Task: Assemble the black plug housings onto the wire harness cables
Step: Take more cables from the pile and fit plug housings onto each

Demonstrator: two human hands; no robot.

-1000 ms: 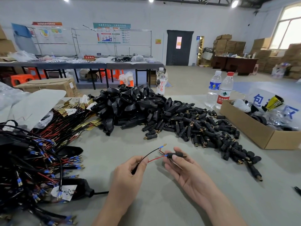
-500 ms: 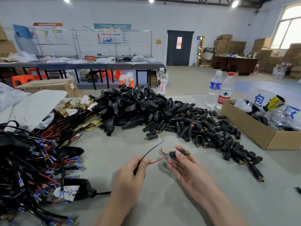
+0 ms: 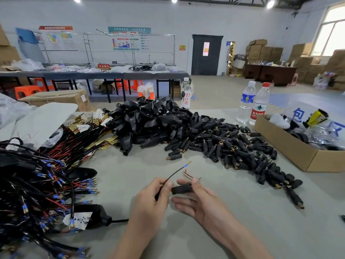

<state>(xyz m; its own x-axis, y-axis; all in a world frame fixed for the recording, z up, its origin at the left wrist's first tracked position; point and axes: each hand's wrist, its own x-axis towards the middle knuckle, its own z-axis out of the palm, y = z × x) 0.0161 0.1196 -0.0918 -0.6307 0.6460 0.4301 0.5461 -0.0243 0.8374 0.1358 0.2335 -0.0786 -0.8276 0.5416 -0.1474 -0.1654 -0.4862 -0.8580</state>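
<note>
Nearest, the left hand (image 3: 153, 200) pinches a thin black cable (image 3: 175, 173) between thumb and fingers. The right hand (image 3: 201, 200) pinches a short black cylindrical plug housing (image 3: 181, 189) between thumb and forefinger, its other fingers stretched loosely beneath. The housing sits between the two hands above the grey table (image 3: 242, 230). Its long axis runs left to right, roughly level, with one end towards the left thumb. The cable rises from the left hand, and its blue-sleeved brass tip (image 3: 189, 163) points up and to the right. Farther right, an open brown cardboard box (image 3: 291, 146) holds clear bags of shiny metal parts and a yellow-and-black packet (image 3: 316, 117). Behind it stand two clear plastic water bottles (image 3: 246, 101).
</note>
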